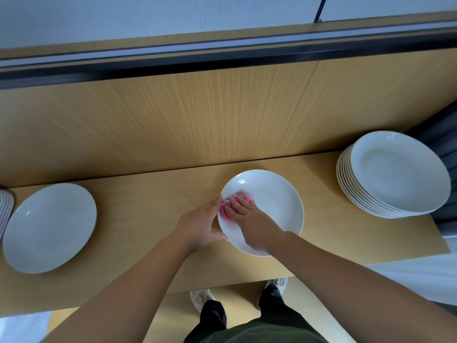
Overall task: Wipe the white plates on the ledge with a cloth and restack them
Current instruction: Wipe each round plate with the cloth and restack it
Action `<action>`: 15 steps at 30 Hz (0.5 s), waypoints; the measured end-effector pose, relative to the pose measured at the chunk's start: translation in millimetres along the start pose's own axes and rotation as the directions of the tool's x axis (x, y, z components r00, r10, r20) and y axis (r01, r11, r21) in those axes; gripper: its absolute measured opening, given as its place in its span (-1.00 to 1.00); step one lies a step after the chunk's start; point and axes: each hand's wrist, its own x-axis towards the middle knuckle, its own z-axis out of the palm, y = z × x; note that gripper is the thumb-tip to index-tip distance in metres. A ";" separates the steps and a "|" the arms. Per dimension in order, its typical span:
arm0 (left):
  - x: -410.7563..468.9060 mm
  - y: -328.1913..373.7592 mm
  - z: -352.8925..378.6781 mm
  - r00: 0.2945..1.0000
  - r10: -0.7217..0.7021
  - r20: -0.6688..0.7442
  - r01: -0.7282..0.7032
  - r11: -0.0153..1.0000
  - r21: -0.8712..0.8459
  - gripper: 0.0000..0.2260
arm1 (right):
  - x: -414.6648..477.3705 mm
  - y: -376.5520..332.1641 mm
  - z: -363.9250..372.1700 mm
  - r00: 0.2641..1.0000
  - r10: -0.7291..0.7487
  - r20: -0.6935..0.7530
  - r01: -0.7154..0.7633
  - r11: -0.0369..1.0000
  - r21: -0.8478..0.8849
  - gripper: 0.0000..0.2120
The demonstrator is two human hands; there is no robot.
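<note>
Right hand [254, 224] presses cloth [247, 197] flat-fingered on the plate [277, 206] at mid ledge [148, 194]; left hand [197, 224] clasps its rim. Wiping underway. Next: probably lift it onto the left-end plate [49, 226].

Op: Log entry. Where did my hands sit?

Obs: Your right hand [254, 224] lay flat-fingered on the pink cloth [247, 197], pressing it to the left part of the middle plate [274, 206]. Your left hand [197, 224] held that plate's left rim, thumb at the near edge.

Op: Other plates?

Obs: On the ledge [148, 191] you had a single plate [49, 226] to your left and a tall stack [395, 174] to your right, both well apart from the middle one.
</note>
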 end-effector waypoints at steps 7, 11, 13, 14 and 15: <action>0.3 -1.1 -2.1 0.999 0.031 0.015 -0.033 0.988 0.149 -0.12 | -26.3 4.9 -1.3 0.981 -0.163 0.104 0.167 0.985 -0.030 -0.29; 1.0 -4.0 -0.6 1.000 0.030 0.008 -0.030 0.989 0.142 -0.11 | -47.5 7.4 -17.7 0.949 -0.229 0.218 0.237 0.971 -0.013 -0.24; 1.4 -5.9 1.1 1.000 0.028 0.002 -0.028 0.990 0.136 -0.11 | -56.6 12.4 -28.6 0.930 -0.229 0.289 0.234 0.972 0.020 -0.22; 1.8 -6.2 1.7 0.999 0.033 -0.001 -0.033 0.989 0.142 -0.11 | -59.6 16.9 -32.5 0.920 -0.225 0.322 0.228 0.973 0.028 -0.22; 2.3 -6.5 1.9 0.999 0.043 -0.001 -0.042 0.987 0.155 -0.10 | -61.9 20.2 -38.6 0.908 -0.220 0.356 0.225 0.974 0.027 -0.22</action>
